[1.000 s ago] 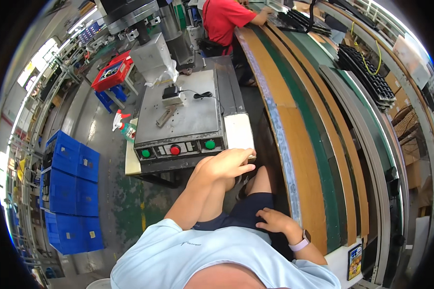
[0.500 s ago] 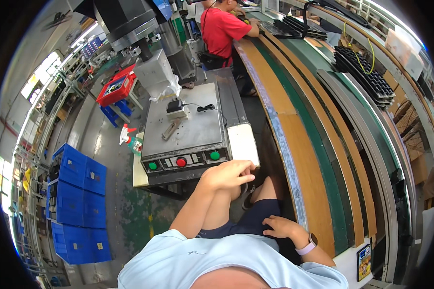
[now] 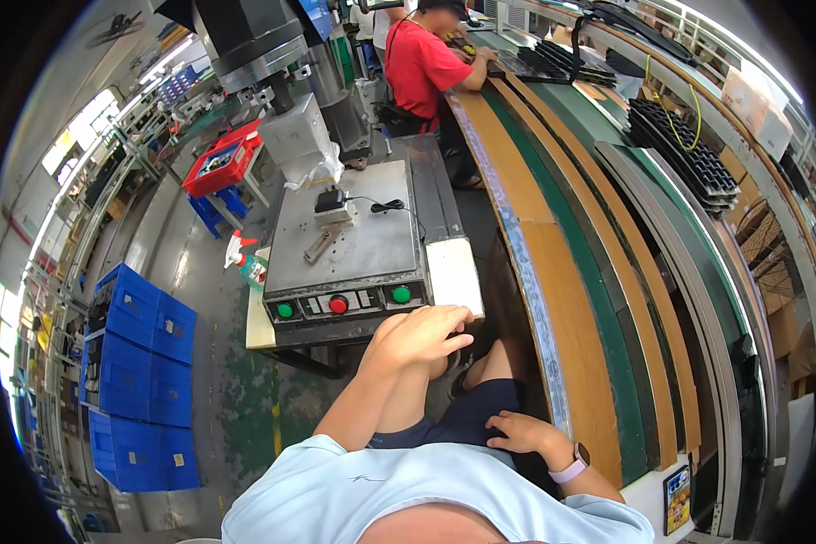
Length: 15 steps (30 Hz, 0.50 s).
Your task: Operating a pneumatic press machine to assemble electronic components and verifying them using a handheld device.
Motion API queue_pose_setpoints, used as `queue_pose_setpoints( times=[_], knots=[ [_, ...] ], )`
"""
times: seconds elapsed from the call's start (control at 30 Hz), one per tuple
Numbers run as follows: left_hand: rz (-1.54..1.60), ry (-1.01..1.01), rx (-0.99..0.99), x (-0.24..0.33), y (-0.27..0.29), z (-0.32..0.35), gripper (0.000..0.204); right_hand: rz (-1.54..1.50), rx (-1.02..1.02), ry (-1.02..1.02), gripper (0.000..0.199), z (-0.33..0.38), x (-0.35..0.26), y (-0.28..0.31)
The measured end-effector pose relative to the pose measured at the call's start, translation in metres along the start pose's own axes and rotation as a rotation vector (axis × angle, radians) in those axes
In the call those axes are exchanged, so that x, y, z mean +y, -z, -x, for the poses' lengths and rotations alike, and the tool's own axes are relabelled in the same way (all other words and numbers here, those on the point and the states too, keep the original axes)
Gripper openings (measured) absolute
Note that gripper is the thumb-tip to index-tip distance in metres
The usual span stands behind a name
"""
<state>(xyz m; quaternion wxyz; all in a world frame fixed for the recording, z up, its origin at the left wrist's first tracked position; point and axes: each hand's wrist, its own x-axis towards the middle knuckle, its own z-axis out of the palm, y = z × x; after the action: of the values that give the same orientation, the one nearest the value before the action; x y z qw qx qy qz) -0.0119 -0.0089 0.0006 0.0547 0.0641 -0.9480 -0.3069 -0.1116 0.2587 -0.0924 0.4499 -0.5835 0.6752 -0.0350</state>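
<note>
View tips upward: press machine (image 3: pixel 372 249) now lower in frame than second ago, ceiling fan (image 3: pixel 115 29) newly showing top left. Red-shirted co-worker's (image 3: pixel 419 59) dark cap (image 3: pixel 444 7), out of frame then, now visible.

Blue bins (image 3: pixel 125 376) at left; black trays (image 3: pixel 680 150) stacked at right.

Press (image 3: pixel 249 41) runs off the top edge, upper left. Left hand (image 3: pixel 417 335), mid-frame: fingertips curled out of sight, can't tell the grip. Co-worker (image 3: pixel 419 62), upper centre: head blurred, item at the hands too small to ID. Red bin (image 3: pixel 197 187), upper left: contents too small. Shirt (image 3: pixel 408 476) cut by bottom edge.
</note>
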Motion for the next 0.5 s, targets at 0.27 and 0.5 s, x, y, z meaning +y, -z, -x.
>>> queue_pose_setpoints(
  times=[0.27, 0.5],
  knots=[
    [-0.013, 0.015, -0.013, 0.0024, 0.0013, -0.0003, 0.029, -0.004, 0.004, 0.015, 0.042, 0.0019, -0.0032, 0.0021],
    [0.0, -0.019, 0.004, -0.0009, -0.0007, -0.0001, 0.028, 0.01, -0.01, -0.013, 0.042, 0.0016, -0.0041, 0.0035]
  ],
)
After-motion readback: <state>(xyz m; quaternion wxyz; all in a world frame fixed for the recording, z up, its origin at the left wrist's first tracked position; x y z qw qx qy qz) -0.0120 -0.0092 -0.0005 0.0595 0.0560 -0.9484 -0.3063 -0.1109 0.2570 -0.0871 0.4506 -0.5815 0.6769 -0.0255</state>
